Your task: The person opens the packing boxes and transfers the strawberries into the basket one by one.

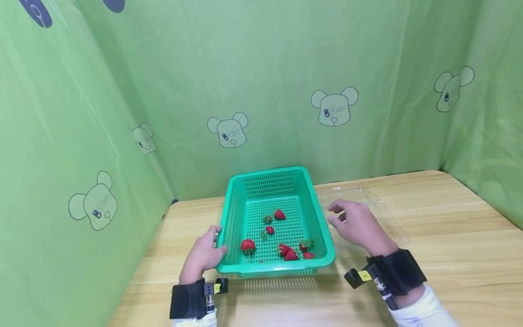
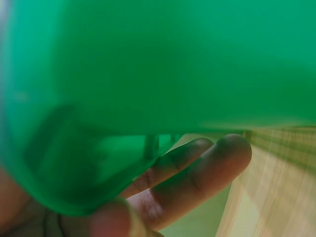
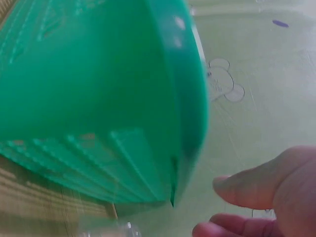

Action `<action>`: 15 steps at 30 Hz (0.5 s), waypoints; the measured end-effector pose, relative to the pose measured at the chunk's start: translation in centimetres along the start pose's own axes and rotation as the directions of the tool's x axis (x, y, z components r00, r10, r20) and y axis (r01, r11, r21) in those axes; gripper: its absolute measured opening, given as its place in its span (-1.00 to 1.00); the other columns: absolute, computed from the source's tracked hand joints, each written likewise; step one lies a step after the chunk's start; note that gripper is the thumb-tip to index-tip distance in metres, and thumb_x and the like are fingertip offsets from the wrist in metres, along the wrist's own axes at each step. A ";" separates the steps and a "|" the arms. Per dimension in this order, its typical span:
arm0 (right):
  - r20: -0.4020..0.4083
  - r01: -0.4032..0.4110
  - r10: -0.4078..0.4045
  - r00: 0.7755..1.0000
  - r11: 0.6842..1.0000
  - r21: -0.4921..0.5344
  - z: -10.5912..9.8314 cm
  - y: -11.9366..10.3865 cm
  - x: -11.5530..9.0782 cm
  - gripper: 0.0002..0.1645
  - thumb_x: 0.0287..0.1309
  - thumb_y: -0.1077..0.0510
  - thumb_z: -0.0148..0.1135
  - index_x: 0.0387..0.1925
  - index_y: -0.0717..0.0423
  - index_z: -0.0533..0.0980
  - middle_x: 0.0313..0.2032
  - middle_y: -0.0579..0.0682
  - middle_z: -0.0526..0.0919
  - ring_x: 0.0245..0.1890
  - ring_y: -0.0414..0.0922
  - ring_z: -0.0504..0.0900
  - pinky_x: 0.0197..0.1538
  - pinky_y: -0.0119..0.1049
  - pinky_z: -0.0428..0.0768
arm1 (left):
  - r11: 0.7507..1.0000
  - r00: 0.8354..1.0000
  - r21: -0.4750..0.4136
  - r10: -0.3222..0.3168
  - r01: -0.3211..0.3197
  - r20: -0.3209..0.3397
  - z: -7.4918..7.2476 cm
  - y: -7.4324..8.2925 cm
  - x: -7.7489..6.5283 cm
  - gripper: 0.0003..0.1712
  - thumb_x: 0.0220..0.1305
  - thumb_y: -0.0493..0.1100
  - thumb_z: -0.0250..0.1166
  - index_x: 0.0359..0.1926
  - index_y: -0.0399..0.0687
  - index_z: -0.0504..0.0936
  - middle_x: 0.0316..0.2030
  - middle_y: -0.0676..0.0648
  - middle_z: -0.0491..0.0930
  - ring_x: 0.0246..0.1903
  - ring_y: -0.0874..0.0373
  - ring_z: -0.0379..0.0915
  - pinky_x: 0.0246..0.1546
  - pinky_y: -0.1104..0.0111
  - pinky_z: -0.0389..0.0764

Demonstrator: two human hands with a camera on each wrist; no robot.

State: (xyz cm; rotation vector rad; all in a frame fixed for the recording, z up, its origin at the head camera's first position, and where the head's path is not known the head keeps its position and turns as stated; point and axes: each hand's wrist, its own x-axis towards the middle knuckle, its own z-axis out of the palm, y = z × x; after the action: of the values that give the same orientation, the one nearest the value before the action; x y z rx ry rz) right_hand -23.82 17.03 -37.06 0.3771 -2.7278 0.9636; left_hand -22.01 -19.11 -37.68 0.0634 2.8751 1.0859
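Observation:
A green plastic basket (image 1: 265, 270) with slotted walls holds several strawberries (image 1: 247, 246) and small leafy bits. My left hand (image 1: 203, 252) grips its left rim, thumb over the top and fingers beneath on the outside. In the left wrist view, the fingers (image 2: 197, 182) show under the basket wall. My right hand (image 1: 361, 225) is off the right rim, its fingers loosely bent and thumb apart with nothing between them. The right wrist view shows a gap between the thumb (image 3: 252, 185) and the basket's edge (image 3: 190, 98).
A clear plastic container (image 1: 390, 218) lies on the wooden table (image 1: 453, 254), partly behind my right hand. Shadow from the basket falls on the tabletop before it. Green curtains (image 1: 282, 81) with bear-head prints close off the back and sides.

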 end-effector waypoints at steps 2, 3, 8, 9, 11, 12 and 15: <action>0.014 -0.025 0.025 1.000 1.000 -0.005 -0.2 0.6 0.0 -0.69 0.15 0.20 0.24 -0.10 0.31 0.52 -0.12 0.35 0.64 -0.26 0.15 0.64 -0.27 0.04 0.64 | 1.000 1.000 0.002 0.000 0.000 0.001 0.0 0.0 0.0 -0.38 0.20 -0.32 0.18 0.28 -0.28 0.26 0.08 -0.41 0.48 -0.02 -0.21 0.46 -0.10 -0.04 0.55; 0.021 -0.039 0.039 0.999 0.999 -0.010 -0.3 0.9 0.0 -0.68 0.14 0.20 0.24 -0.10 0.32 0.51 -0.12 0.36 0.63 -0.24 0.17 0.64 -0.25 0.06 0.64 | 1.000 1.000 0.003 0.001 -0.001 0.001 -0.1 0.0 0.0 -0.38 0.20 -0.32 0.18 0.28 -0.28 0.26 0.08 -0.41 0.48 -0.01 -0.21 0.45 -0.10 -0.05 0.54; 0.061 -0.109 0.111 0.992 0.993 -0.046 -0.8 2.6 0.1 -0.63 0.14 0.19 0.23 -0.08 0.39 0.49 -0.16 0.44 0.60 -0.19 0.26 0.59 -0.20 0.12 0.60 | 1.000 1.000 0.009 0.004 -0.004 -0.001 -0.1 0.0 0.0 -0.38 0.20 -0.32 0.19 0.28 -0.28 0.26 0.08 -0.42 0.48 0.00 -0.23 0.45 -0.08 -0.07 0.53; 0.072 -0.124 0.127 0.989 0.991 -0.052 -1.0 2.9 0.1 -0.61 0.14 0.19 0.22 -0.06 0.39 0.48 -0.16 0.45 0.59 -0.17 0.28 0.58 -0.19 0.13 0.59 | 1.000 1.000 0.010 0.005 -0.005 -0.002 -0.1 0.0 0.0 -0.38 0.20 -0.32 0.19 0.28 -0.28 0.26 0.08 -0.42 0.48 0.01 -0.24 0.45 -0.07 -0.07 0.53; 0.093 -0.149 0.154 0.984 0.987 -0.063 -1.3 3.4 0.0 -0.58 0.15 0.17 0.22 -0.05 0.40 0.46 -0.14 0.49 0.57 -0.15 0.32 0.55 -0.16 0.17 0.56 | 1.000 1.000 0.009 0.005 -0.005 -0.002 0.0 0.0 0.0 -0.38 0.20 -0.32 0.19 0.28 -0.28 0.26 0.08 -0.42 0.48 0.01 -0.24 0.45 -0.07 -0.07 0.53; 0.100 -0.158 0.164 0.981 0.985 -0.067 -1.5 3.7 0.0 -0.57 0.15 0.16 0.21 -0.04 0.41 0.46 -0.12 0.51 0.55 -0.14 0.34 0.53 -0.15 0.19 0.54 | 1.000 1.000 0.009 0.006 -0.006 -0.003 0.0 0.0 0.0 -0.38 0.20 -0.32 0.19 0.28 -0.28 0.26 0.08 -0.42 0.48 0.01 -0.24 0.45 -0.07 -0.07 0.53; 0.109 -0.176 0.184 0.977 0.981 -0.077 -1.7 4.3 0.0 -0.53 0.16 0.14 0.20 -0.02 0.44 0.43 -0.07 0.55 0.51 -0.08 0.40 0.48 -0.10 0.24 0.49 | 1.000 1.000 0.007 0.006 -0.006 -0.003 0.0 0.0 0.0 -0.38 0.20 -0.31 0.19 0.28 -0.28 0.26 0.08 -0.42 0.48 0.01 -0.24 0.44 -0.07 -0.07 0.53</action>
State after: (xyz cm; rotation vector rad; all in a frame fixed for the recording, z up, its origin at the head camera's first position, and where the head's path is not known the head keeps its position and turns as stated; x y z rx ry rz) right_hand -24.92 21.41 -38.26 0.1810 -2.9328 0.9174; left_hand -22.02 -19.13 -37.67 0.0706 2.8834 1.0774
